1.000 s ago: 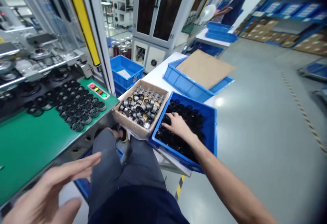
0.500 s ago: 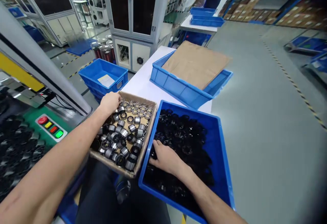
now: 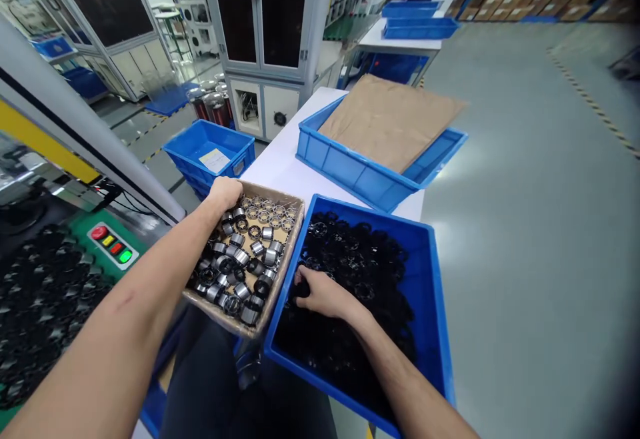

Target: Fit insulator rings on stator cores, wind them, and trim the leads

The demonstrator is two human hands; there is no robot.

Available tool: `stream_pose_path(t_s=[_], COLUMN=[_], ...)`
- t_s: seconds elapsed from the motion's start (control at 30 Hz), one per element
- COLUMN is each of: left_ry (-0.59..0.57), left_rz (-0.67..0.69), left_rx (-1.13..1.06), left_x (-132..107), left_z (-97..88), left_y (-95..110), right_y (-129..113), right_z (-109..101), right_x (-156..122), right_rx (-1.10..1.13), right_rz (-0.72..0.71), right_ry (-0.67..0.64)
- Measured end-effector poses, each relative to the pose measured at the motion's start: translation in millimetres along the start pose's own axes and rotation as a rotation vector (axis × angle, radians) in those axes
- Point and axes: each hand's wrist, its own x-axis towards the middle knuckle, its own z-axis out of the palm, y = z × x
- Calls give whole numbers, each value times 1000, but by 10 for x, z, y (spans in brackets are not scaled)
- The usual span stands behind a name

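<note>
My left hand (image 3: 226, 192) is closed over the far left corner of a shallow cardboard box (image 3: 278, 299), its fingertips partly hidden. Silver metal rings with black toothed plastic ends (image 3: 242, 257) lie loose in the box, mostly on their sides. Along the far end, thinner silver rings (image 3: 265, 209) stand in rows. In a deep blue bin to the right, my right hand (image 3: 323, 292) is curled at the left wall, thumb and fingers pinching a black plastic ring (image 3: 301, 289). A heap of similar black rings (image 3: 360, 259) surrounds it in the bin (image 3: 434, 292).
Behind the bin, a blue crate (image 3: 350, 167) bearing brown paper sheets (image 3: 390, 119) stands on a white table (image 3: 273, 159). Stacked blue crates (image 3: 210, 149) sit left of it. A button panel (image 3: 113, 245) and more black parts (image 3: 45, 305) are at far left.
The view has shifted slightly. My right hand's fingers have curled round a black ring in the bin. My left hand stays at the box corner.
</note>
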Motion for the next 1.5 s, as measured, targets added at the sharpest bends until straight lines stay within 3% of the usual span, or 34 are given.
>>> stream_pose_path(t_s=[0.13, 0.23, 0.4, 0.5, 0.6, 0.67, 0.77, 0.9, 1.0, 1.2, 1.37, 1.5], left_ry=[77, 156, 362, 365, 253, 139, 87, 16, -21, 2, 272, 230], left_rz=[-56, -85, -68, 11, 107, 118, 100, 283, 381, 317, 294, 278], left_rx=[-153, -332, -813, -1202, -1531, -1840, -2156, -2140, -2060, -2206, -1920, -1949], left_x=[-126, -257, -703, -1116, -1512, -1705, -1859, -1883, -1845, -1773, -1773, -1772], left_z=[-79, -193, -226, -7, 325, 538, 779, 946, 1000, 1088, 1171, 1160], left_y=[76, 25, -12, 186, 487, 686, 908, 991, 971, 1016, 1030, 1037], right_y=[0, 42, 155, 220, 197, 78, -251, -688, -814, -727, -595, -481], right_z=[-29, -40, -104, -188, -262, -282, -275, -264, -242, -104, -44, -103], right_x=[-10, -4, 12, -34, -170, -299, -472, -519, -422, -193, -122, -143], right_rx=[18, 68, 158, 231, 311, 360, 454, 382, 287, 399, 215, 460], right_rz=[0, -10, -100, -112, -131, -169, -317, -585, -671, -605, -491, -454], right_ry=[-34, -2, 229, 422, 593, 660, 688, 717, 725, 666, 755, 639])
